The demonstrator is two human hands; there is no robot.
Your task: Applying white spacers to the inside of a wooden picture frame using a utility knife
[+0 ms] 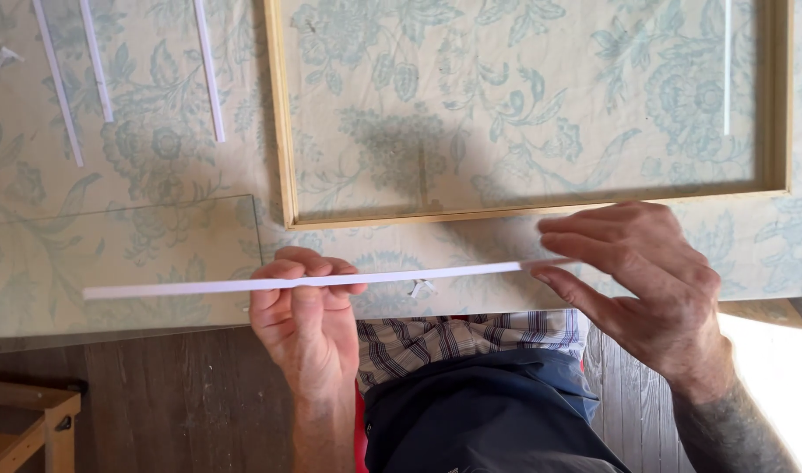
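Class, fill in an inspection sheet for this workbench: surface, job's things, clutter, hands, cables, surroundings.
Surface: floral cloth covers the table; a glass sheet lies at left.
Job's things: long white strip held level; wooden frame lies flat beyond it.
Clutter: three spare strips and small white scraps at top left.
Hands: left hand grips the strip mid-length; right hand pinches its end.
Cables: nothing seen.
Surroundings: plank floor, wooden stand lower left.
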